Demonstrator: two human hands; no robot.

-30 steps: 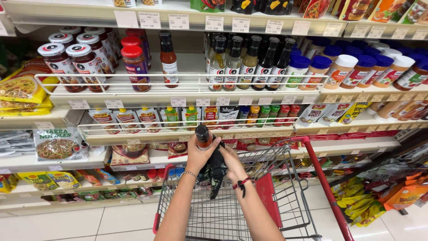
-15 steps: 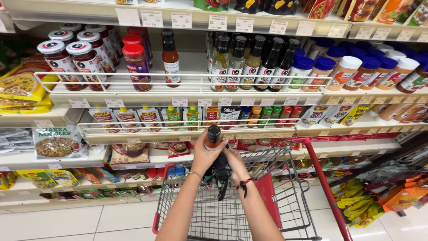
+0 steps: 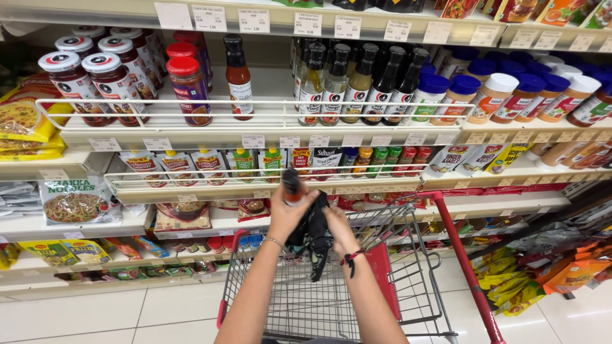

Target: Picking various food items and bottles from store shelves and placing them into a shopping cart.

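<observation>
My left hand (image 3: 288, 213) is closed around a small red sauce bottle with a dark cap (image 3: 292, 186), held upright over the red wire shopping cart (image 3: 319, 299). My right hand (image 3: 339, 230) sits just right of it, gripping a black crumpled fabric bag (image 3: 312, 239) that hangs between both hands; a red band circles that wrist. The bottle is in front of the lower shelf of sauce pouches (image 3: 210, 167).
Store shelves fill the view: red-lidded jars (image 3: 95, 79) at upper left, tall sauce and vinegar bottles (image 3: 344, 79) in the middle, spice shakers (image 3: 510, 92) at right. Noodle packets (image 3: 73, 200) lie lower left. Orange snack bags (image 3: 548, 274) at lower right. White tiled floor (image 3: 95, 318) below.
The bottle and my hands have shifted slightly right and a little lower toward the cart; the view has tilted a bit.
</observation>
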